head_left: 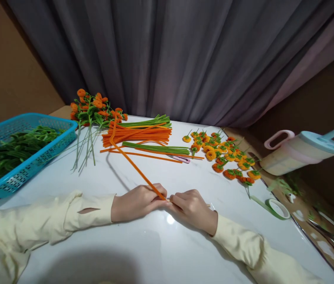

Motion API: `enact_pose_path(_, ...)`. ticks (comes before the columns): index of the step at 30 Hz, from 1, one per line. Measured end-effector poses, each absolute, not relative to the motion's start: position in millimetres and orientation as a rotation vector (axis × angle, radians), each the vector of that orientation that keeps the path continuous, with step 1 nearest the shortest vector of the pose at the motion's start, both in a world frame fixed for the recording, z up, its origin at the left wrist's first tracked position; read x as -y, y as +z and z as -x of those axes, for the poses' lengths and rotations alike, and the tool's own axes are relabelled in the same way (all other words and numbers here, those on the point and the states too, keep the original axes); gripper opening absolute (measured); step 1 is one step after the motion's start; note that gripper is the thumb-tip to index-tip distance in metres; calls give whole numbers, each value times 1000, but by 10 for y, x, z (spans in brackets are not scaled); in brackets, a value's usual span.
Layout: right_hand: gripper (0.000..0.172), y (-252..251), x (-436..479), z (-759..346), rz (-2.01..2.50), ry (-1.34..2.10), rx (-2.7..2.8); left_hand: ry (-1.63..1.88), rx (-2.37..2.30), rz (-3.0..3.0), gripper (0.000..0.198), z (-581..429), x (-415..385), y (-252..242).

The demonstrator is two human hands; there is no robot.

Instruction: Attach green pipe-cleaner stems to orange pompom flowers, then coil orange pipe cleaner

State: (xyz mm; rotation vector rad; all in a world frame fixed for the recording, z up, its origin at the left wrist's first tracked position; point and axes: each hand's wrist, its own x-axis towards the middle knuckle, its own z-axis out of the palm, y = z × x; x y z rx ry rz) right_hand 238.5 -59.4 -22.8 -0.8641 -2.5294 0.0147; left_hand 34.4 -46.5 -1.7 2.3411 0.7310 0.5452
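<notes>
Near the middle of the white table [143,244], my left hand [140,201] is closed on the lower end of a long orange pipe cleaner [137,169]. The pipe cleaner slants up and left from the fingers and bends near its top. My right hand [193,209] is closed beside it, the fingertips of both hands almost touching. A thin pale stick [208,205] pokes out past the right hand; most of it is hidden in the fist. Beyond the hands lie a pile of orange pipe cleaners [143,135] and a green bundle [161,148].
A blue basket [34,165] of green leaves stands left. Orange flowers with stems [91,106] lie behind it. Small yellow and orange flower heads [229,156] spread at the right, near a green tape roll [277,209] and a tumbler [294,154]. Pink-handled scissors [183,159] lie mid-table.
</notes>
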Motion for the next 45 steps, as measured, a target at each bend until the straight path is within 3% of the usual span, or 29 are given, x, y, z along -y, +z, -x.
enact_pose_path(4,40,-249,610,-2380,882,15,2478,519,-673,-2592,22,-325,439,-71)
enact_pose_path(7,38,-232,626,-2350,1022,249,2395,583,-598,-2889,21,-284,418,-124)
enact_pose_path(10,25,-132,620,-2322,1210,793,2197,749,-414,-3170,21,-246,385,-139)
enact_pose_path(14,52,68,576,-2339,1165,1669,1805,934,-209,-3306,16,-244,348,-92)
enact_pose_path(17,51,149,547,-2367,1119,1993,1639,987,-140,-3332,12,-259,349,-61)
enact_pose_path(25,45,96,551,-2341,1127,2052,1483,928,-251,-3269,20,-265,378,-71)
enact_pose_path(30,51,131,557,-2318,1175,2104,1359,978,-199,-3236,21,-268,389,-81)
enact_pose_path(35,43,144,567,-2322,1301,2056,1369,971,-195,-3234,21,-262,396,-83)
enact_pose_path(45,47,108,590,-2305,1280,2007,1259,1031,-205,-3209,22,-256,426,-67)
